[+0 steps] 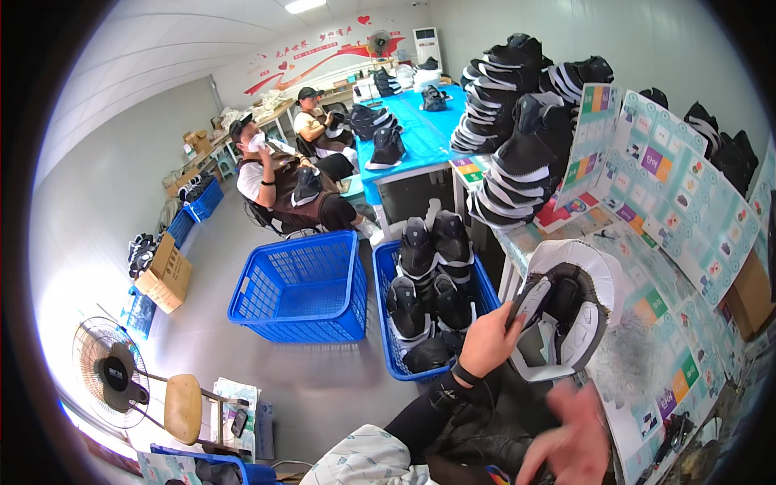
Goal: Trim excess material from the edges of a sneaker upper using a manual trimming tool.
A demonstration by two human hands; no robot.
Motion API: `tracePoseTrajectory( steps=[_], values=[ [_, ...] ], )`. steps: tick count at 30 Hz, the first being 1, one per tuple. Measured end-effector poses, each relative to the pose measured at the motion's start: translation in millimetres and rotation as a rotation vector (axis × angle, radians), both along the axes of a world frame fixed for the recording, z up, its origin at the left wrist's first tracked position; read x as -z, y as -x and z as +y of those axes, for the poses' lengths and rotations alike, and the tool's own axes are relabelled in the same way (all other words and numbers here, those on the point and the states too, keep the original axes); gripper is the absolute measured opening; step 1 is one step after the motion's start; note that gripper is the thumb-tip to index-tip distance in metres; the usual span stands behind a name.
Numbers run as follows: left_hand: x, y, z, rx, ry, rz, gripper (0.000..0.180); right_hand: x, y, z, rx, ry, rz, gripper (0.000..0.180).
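Note:
My left hand (489, 343) grips the edge of a shoe upper (570, 311), black and grey with a white band around it. The upper is held over the near edge of the worktable (622, 356), its hollow inside turned toward me. Below it, my right hand (570, 440) is smeared by motion and apart from the upper; its fingers cannot be made out well. A dark sleeve and a black wristband cover my left forearm.
A blue crate (380, 323) of black shoe uppers stands left of the table, beside another blue basket (303, 323). Tall stacks of uppers (517, 178) rise at the table's back. Printed sheets (671, 170) lean on the right. Two people sit beyond; a fan (117, 372) stands left.

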State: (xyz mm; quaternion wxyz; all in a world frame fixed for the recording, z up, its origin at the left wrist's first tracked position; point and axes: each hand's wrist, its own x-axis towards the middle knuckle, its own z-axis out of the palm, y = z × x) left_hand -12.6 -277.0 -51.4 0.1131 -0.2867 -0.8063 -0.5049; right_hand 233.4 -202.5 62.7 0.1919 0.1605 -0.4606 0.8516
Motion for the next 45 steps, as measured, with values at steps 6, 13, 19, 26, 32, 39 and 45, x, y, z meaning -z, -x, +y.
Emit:
tracePoseTrajectory(
  steps=[6,13,19,26,32,39,45],
  values=[
    [-1,-9,-4,-0.027,0.012,0.016,0.026,9,39,16,-0.647,-0.380,0.647,0.087],
    [-7,-5,-16,-0.044,0.003,0.023,0.025,16,35,20,-0.458,-0.330,0.520,0.085],
    [-7,-1,-23,-0.015,-0.001,0.047,0.025,40,-1,58,0.452,-0.498,-0.279,0.051],
    [-9,-3,-14,0.017,0.046,0.013,0.025,124,-61,149,0.879,-0.435,-0.521,0.041],
    [-7,0,1,0.034,0.004,0.069,0.023,164,-110,192,1.397,-0.785,-0.646,0.031],
    [-13,-6,-1,0.034,0.077,0.125,0.023,153,-151,194,1.604,-1.293,-1.070,0.034],
    [-16,-12,24,0.072,0.066,0.167,0.025,202,-161,218,1.662,-1.173,-0.838,0.030]
  ],
)
